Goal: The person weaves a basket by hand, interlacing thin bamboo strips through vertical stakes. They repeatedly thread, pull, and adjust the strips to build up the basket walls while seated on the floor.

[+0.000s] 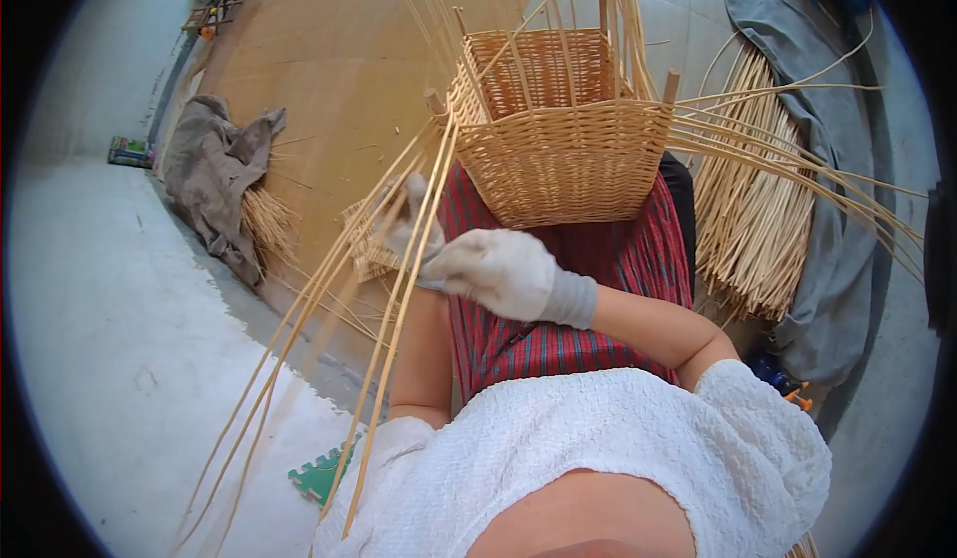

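A half-woven square wicker basket (563, 154) rests on my lap, on a red striped cloth (588, 259), with loose cane stakes sticking up and out from its rim. Both my hands wear pale gloves. My left hand (404, 221) grips a bunch of long cane strands (329, 329) that run from the basket's left corner down past my left side. My right hand (503, 271) reaches across my body and closes on the same strands just below the left hand.
A thick bundle of cut cane (753, 219) lies on grey cloth (827, 249) at my right. At left a grey rag (214, 174) wraps another cane bundle on the brown mat (319, 70). A green foam tile (317, 476) lies on the pale floor.
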`<state>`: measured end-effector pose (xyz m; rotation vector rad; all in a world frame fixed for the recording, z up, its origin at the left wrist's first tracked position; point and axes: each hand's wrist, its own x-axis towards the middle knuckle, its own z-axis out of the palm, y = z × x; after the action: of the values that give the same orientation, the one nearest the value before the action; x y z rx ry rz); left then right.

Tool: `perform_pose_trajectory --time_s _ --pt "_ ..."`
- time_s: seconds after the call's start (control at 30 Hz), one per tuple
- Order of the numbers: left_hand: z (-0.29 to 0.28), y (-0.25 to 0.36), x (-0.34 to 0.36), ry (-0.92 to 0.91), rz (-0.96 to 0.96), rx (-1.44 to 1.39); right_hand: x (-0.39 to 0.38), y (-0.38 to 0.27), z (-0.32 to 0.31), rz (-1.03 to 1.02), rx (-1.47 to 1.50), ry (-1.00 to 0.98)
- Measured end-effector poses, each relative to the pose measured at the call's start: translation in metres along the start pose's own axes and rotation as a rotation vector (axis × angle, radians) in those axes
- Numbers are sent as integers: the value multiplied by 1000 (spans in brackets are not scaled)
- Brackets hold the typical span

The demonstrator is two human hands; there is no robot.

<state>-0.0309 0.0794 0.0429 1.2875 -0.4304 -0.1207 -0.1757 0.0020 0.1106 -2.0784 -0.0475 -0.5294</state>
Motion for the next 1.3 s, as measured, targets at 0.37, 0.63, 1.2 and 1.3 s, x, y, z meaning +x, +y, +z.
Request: perform_pose_trajectory --time_s 0.37,0.63,1.2,1.3 --pt "-12 59 24 -645 122 513 12 -23 -17 -275 -362 -524" --pt "-5 -8 -6 -201 34 -100 3 122 -122 9 740 474" --pt "66 -49 75 -401 -10 -42 1 83 -92 199 169 796" --pt "66 -59 82 -355 -46 -104 16 60 -77 -259 381 595"
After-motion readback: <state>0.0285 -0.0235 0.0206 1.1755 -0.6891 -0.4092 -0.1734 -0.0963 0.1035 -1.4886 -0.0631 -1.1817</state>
